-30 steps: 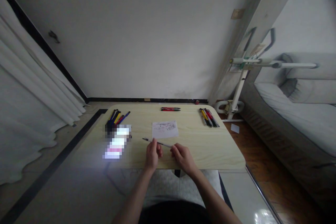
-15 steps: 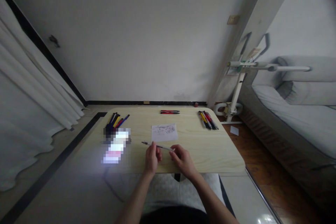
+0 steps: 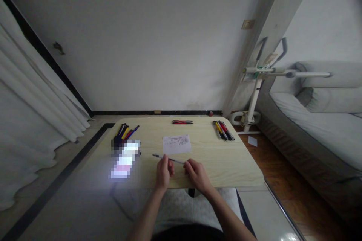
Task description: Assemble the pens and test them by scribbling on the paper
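Observation:
A slim pen (image 3: 177, 161) lies crosswise between my two hands, just above the front of the table. My left hand (image 3: 164, 172) pinches it between thumb and fingers, and its dark end pokes out to the left. At the pen's right end, my right hand (image 3: 196, 173) has its thumb and fingers closed on it, hiding the tip. Just beyond the hands is a sheet of white paper (image 3: 177, 144) with dark scribbles on its upper part.
Two red-and-black pens (image 3: 182, 122) lie at the table's (image 3: 152, 131) far edge. Several mixed pens (image 3: 224, 130) are bunched at the right, and more pens (image 3: 126, 131) at the left behind a blurred, glowing patch (image 3: 124, 160). Exercise equipment (image 3: 256, 94) stands beyond the right corner.
My right fingers have closed more over the pen's right end. The left hand keeps its hold, and the whole view has shifted slightly.

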Available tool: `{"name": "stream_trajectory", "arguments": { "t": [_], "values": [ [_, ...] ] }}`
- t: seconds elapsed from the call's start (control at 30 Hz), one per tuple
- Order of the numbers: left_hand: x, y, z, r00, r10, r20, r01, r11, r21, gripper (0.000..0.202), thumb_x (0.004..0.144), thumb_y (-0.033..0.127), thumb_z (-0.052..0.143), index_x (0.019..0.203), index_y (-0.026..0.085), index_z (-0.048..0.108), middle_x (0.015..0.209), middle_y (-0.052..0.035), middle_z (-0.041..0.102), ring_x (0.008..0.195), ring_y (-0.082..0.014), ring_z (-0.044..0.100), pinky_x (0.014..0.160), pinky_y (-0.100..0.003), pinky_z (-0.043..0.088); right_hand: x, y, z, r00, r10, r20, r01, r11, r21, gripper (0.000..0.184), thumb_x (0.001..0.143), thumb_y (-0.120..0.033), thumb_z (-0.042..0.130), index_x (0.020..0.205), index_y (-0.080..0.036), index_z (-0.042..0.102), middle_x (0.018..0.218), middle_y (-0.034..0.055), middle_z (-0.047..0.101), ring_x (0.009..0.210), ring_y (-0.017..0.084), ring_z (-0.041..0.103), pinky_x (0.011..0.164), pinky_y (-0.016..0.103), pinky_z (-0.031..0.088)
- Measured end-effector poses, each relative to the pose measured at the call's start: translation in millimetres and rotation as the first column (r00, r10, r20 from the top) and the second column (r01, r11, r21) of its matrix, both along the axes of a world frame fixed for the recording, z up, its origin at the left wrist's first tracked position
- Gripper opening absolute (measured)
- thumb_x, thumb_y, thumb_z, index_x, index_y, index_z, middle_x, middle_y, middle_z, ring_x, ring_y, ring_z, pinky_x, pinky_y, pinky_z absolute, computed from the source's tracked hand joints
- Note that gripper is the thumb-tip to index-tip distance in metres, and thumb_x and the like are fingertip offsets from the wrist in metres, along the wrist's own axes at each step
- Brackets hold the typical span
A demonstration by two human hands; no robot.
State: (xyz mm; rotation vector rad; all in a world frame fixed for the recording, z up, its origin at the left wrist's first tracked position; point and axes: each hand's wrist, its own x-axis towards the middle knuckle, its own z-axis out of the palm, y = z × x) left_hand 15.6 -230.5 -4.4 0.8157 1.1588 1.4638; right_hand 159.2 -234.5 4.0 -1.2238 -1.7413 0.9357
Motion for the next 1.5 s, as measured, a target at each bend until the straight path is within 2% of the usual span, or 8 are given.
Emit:
{"name": "stream_trajectory", "arguments": {
  "t": [0.33, 0.57, 0.83, 1.1, 1.27, 1.5],
  "values": [
    [0, -1, 1.6, 0.999, 0.000, -0.033, 0.000, 1.000, 0.005, 0.046, 0.078, 0.055, 0.038, 0.052, 0.017, 0.038, 0.036, 0.0044, 0.041, 0.032, -0.0068, 0.037, 0.035, -0.018, 0.028, 0, -2, -1.7, 1.000, -0.012, -0.026, 0.013, 1.000, 0.022, 0.020, 0.083, -0.034, 0.043, 0.081, -0.017, 0.055, 0.057, -0.0019, 0.054, 0.053, 0.011, 0.050, 0.050, 0.021, 0.036],
    [1, -1, 5.3, 1.000, -0.005, -0.027, 0.005, 1.000, 0.018, 0.045, 0.079, 0.054, 0.037, 0.052, 0.018, 0.037, 0.036, 0.0046, 0.041, 0.031, -0.0072, 0.037, 0.034, -0.018, 0.027, 0, 0, -2.3, 0.999, -0.019, -0.042, 0.019, 1.000, 0.001, 0.022, 0.080, -0.035, 0.049, 0.090, -0.017, 0.055, 0.057, -0.0027, 0.054, 0.052, 0.011, 0.049, 0.049, 0.020, 0.036],
    [0, 0, 2.6, 0.999, 0.003, -0.035, -0.003, 1.000, 0.003, 0.046, 0.077, 0.056, 0.038, 0.052, 0.018, 0.038, 0.035, 0.0050, 0.040, 0.031, -0.0074, 0.037, 0.034, -0.018, 0.028, -1, 0, -4.2, 1.000, -0.026, -0.011, 0.026, 1.000, -0.003, 0.035, 0.087, -0.037, 0.035, 0.072, -0.017, 0.058, 0.057, -0.0005, 0.056, 0.054, 0.012, 0.052, 0.053, 0.021, 0.037],
    [0, 0, -0.6, 0.998, -0.010, -0.058, 0.011, 1.000, 0.016, 0.044, 0.079, 0.053, 0.039, 0.052, 0.018, 0.037, 0.036, 0.0050, 0.041, 0.031, -0.0074, 0.037, 0.034, -0.018, 0.028, -1, 0, -5.3, 0.999, -0.005, -0.032, 0.006, 1.000, 0.017, 0.022, 0.084, -0.035, 0.043, 0.078, -0.017, 0.055, 0.058, -0.0012, 0.056, 0.053, 0.011, 0.051, 0.051, 0.021, 0.037],
    [-2, 1, -3.5, 0.996, -0.002, -0.093, 0.002, 1.000, 0.008, 0.043, 0.080, 0.051, 0.039, 0.053, 0.018, 0.037, 0.037, 0.0049, 0.041, 0.032, -0.0074, 0.038, 0.035, -0.018, 0.029, 0, 1, -10.5, 1.000, -0.013, -0.027, 0.013, 1.000, 0.011, 0.021, 0.081, -0.036, 0.046, 0.078, -0.016, 0.055, 0.057, -0.0012, 0.055, 0.052, 0.011, 0.051, 0.050, 0.021, 0.038],
    [-1, 0, 0.8, 0.989, 0.003, -0.145, -0.004, 1.000, -0.004, 0.043, 0.077, 0.052, 0.042, 0.051, 0.018, 0.036, 0.036, 0.0050, 0.041, 0.032, -0.0072, 0.038, 0.035, -0.018, 0.028, 1, 3, -16.3, 0.999, -0.041, -0.012, 0.042, 0.999, 0.015, 0.020, 0.079, -0.035, 0.050, 0.081, -0.016, 0.058, 0.058, -0.0009, 0.056, 0.054, 0.012, 0.050, 0.052, 0.022, 0.038]
  ]
}}
